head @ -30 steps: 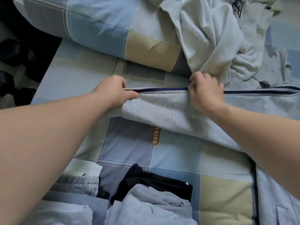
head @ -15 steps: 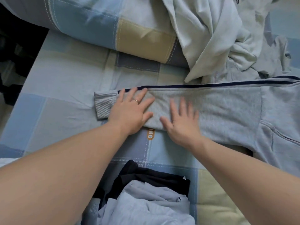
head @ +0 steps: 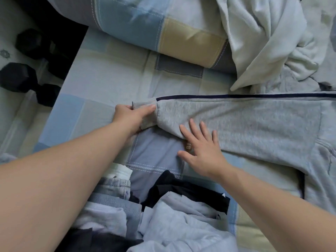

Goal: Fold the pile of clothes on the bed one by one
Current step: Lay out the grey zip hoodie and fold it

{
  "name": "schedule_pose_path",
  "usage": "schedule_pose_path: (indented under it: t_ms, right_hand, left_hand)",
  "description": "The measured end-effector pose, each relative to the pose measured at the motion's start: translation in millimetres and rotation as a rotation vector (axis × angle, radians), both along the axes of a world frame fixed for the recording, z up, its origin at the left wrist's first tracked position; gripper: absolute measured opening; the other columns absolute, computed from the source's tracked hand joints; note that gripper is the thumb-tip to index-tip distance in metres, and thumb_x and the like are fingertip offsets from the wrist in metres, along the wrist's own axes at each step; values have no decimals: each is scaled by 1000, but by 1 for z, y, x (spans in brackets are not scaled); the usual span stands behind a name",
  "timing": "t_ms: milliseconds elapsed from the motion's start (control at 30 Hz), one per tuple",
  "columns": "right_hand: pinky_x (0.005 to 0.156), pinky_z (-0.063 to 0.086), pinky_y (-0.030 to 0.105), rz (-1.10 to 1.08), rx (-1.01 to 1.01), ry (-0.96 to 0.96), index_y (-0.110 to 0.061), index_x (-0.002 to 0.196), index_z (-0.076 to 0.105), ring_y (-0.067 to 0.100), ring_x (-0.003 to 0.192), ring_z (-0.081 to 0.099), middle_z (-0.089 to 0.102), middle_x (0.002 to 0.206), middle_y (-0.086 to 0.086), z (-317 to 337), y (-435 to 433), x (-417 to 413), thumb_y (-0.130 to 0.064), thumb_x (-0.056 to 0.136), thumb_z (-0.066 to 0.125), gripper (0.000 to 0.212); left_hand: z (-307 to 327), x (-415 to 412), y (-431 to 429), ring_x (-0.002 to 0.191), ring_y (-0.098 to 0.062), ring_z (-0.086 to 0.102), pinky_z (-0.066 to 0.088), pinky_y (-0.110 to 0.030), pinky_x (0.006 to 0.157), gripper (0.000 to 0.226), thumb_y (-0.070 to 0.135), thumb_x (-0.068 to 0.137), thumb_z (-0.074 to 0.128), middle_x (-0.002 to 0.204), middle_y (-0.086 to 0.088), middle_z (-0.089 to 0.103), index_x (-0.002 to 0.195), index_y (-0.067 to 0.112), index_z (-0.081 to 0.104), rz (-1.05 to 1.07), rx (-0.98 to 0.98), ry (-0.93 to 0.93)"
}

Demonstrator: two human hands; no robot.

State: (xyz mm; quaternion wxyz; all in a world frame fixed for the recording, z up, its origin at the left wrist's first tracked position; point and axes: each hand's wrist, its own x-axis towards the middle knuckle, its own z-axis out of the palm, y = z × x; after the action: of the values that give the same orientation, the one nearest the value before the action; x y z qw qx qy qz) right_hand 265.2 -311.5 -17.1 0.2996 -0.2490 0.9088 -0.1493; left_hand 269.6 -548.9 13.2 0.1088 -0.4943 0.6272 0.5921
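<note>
Grey sweatshirt (head: 254, 124) lies flat across the bed (head: 109, 79), and we see its sleeve stretched out with the long axis running side to side in our view. The ribbed cuff (head: 145, 103) points left, and the body of the garment runs off the right edge. A navy stripe (head: 236, 96) follows the sleeve's far edge the whole way. Our left hand (head: 131, 117) grasps the cuff, thumb laid over the ribbing and fingers curled beneath it. Our right hand (head: 201, 148) is released, fingers straight and spread, fingertips on the sleeve's near edge and the palm over the patchwork sheet. Just beyond the stripe, a crumpled pale garment (head: 263, 42) is heaped against a rolled patchwork quilt (head: 145, 24). Nearer to us, a pile of clothes (head: 172, 224) in blue, white and black sits at the bed's near side, apart from the sleeve. Off the bed to the left, dark dumbbells (head: 23, 77) lie on the floor (head: 11, 106).
</note>
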Motion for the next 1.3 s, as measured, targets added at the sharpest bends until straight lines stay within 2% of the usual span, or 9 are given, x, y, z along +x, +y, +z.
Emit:
schedule_pose_path:
  t_ms: [133, 267, 400, 567, 733, 867, 1033, 1167, 1300]
  right_hand:
    - [121, -15, 44, -3, 13, -47, -49, 156, 4, 14, 153, -20, -15, 165, -19, 8, 0, -5, -46, 95, 58, 82]
    - [121, 12, 41, -18, 21, 146, -41, 155, 27, 16, 153, 15, 17, 166, -15, 9, 3, -8, -37, 94, 63, 71]
    - [82, 46, 42, -163, -94, 349, -21, 111, 68, 34, 103, 60, 67, 116, -2, 9, 4, -12, -16, 90, 65, 22]
    - [108, 32, 45, -204, -125, 285, -29, 125, 63, 26, 136, 43, 48, 146, -2, 10, -8, 1, -41, 96, 52, 32]
    - [121, -14, 51, -218, 92, -32, -36, 160, 6, 26, 154, -17, -16, 168, 1, 11, -39, 22, -56, 103, 33, 67]
    - [126, 0, 43, -157, -365, -116, -34, 157, 27, 17, 156, 3, 11, 168, -5, 21, -48, 30, -47, 101, 43, 60]
    - [123, -7, 45, -282, -31, -261, -35, 159, 21, 19, 155, -9, -4, 169, -3, 32, -17, 12, -41, 101, 48, 64]
    - [102, 38, 20, -463, -431, -604, -26, 139, 60, 6, 132, 49, 57, 142, -8, 71, 20, 1, -27, 102, 56, 37]
    - [99, 35, 22, -774, -498, -419, -23, 142, 56, 1, 120, 49, 57, 140, -8, 97, 94, -6, -29, 103, 54, 40]
  left_hand:
    - [5, 8, -3, 74, -15, 67, 49, -30, 76, 19, 24, 84, 80, 89, 0, 73, 93, 21, 64, -256, 51, -144]
    - [9, 6, -7, 84, -21, 69, 51, -31, 73, 12, 18, 99, 63, 106, -10, 73, 88, 18, 62, -106, 56, -11]
    - [12, 16, -12, 70, -19, 67, 53, -27, 59, 17, 8, 101, 56, 93, -10, 68, 87, 18, 53, -35, 55, -56]
    - [16, 20, -14, 104, -37, 64, 49, -41, 85, 25, 14, 83, 59, 110, -18, 67, 108, 8, 60, -439, -464, -275]
    - [28, 17, 2, 126, -36, 44, 39, -45, 98, 28, 10, 92, 51, 133, -11, 46, 118, 17, 44, -496, -727, -183]
    - [29, 20, 5, 126, -36, 43, 38, -44, 99, 27, 12, 94, 51, 135, -12, 44, 118, 21, 43, -472, -743, -138]
    - [35, 18, 20, 134, -38, 39, 35, -44, 107, 63, 20, 90, 61, 150, -12, 34, 146, 17, 32, -412, -602, -243]
    - [53, 19, 55, 139, -34, 29, 28, -46, 112, 63, 24, 90, 60, 157, -3, 25, 147, 22, 34, -502, -736, -198]
    - [71, 14, 118, 137, -31, 32, 32, -44, 109, 51, 26, 95, 56, 153, -4, 34, 144, 24, 40, -655, -762, -22]
